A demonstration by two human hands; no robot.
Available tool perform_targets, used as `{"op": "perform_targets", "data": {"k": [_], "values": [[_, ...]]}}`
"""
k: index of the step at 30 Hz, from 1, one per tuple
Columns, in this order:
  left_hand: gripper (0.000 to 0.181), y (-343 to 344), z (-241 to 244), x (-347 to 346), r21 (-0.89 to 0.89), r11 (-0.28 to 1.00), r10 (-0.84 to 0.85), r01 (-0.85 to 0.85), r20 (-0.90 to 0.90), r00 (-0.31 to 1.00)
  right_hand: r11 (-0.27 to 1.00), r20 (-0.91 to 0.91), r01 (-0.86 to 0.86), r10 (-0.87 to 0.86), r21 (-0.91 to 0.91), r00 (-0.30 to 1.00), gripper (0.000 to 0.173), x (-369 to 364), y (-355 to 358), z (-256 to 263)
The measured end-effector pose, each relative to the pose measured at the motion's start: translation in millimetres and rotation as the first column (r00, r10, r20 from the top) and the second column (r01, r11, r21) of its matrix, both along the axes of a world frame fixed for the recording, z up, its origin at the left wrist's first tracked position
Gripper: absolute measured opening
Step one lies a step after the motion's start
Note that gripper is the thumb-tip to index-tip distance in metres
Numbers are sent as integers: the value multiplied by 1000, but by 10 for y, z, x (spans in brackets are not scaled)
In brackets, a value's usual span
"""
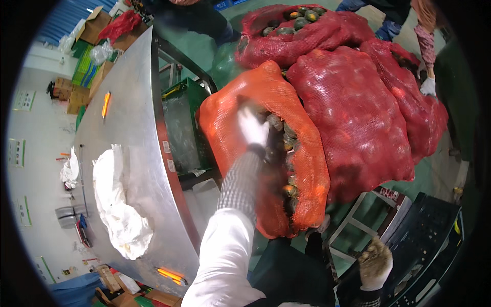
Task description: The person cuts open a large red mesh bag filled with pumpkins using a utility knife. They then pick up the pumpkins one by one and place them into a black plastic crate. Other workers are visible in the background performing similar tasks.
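My left hand (pixel 254 128), in a white glove blurred by motion, is over the opening of an orange mesh sack (pixel 307 153). Dark green squashes with orange patches (pixel 288 142) show through the long slit in the sack. Blur hides whether the fingers grip the mesh or a squash. Low on the right, my right hand (pixel 376 264) wears a white glove with brown dirt. Its fingers are loosely curled, and no object shows in it. Beside it stands a black plastic crate (pixel 418 234).
Red mesh sacks (pixel 353 115) of squashes lie beyond the orange one. A steel table (pixel 134 107) on the left bears white cloth (pixel 119 207) and orange cutters (pixel 106 104). Beside the table is a green crate (pixel 188 126). Another person's gloved hand (pixel 428 86) touches a red sack.
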State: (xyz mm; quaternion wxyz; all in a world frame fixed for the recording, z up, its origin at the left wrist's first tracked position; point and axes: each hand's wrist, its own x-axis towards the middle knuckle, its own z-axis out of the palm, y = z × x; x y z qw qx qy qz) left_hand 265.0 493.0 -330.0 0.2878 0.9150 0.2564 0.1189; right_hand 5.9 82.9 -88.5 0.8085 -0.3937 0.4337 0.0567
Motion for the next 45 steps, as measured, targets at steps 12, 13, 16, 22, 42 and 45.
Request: {"op": "perform_targets", "data": {"k": [12, 13, 16, 22, 42, 45], "values": [[65, 256, 55, 15, -902, 395, 52, 174, 211, 976, 871, -96, -297, 359, 391, 928, 41, 462, 1007, -787], [60, 76, 227, -104, -977, 172, 89, 123, 140, 986, 864, -74, -317, 373, 391, 925, 41, 556, 1068, -867], [57, -33, 442, -599, -966, -209, 134, 153, 127, 983, 766, 116, -565, 559, 308, 821, 53, 912, 1436, -1027], [59, -278, 803, -887, -965, 0, -492, 261, 228, 840, 717, 166, -466, 450, 518, 877, 56, 1404, 1634, -1348], [90, -69, 474, -1077, -977, 159, -222, 140, 102, 970, 588, 93, -523, 605, 617, 791, 59, 1046, 1462, -1238], [91, -264, 880, -1408, -952, 220, -449, 215, 97, 888, 571, 107, -535, 615, 622, 781, 62, 1060, 1540, -1248]]}}
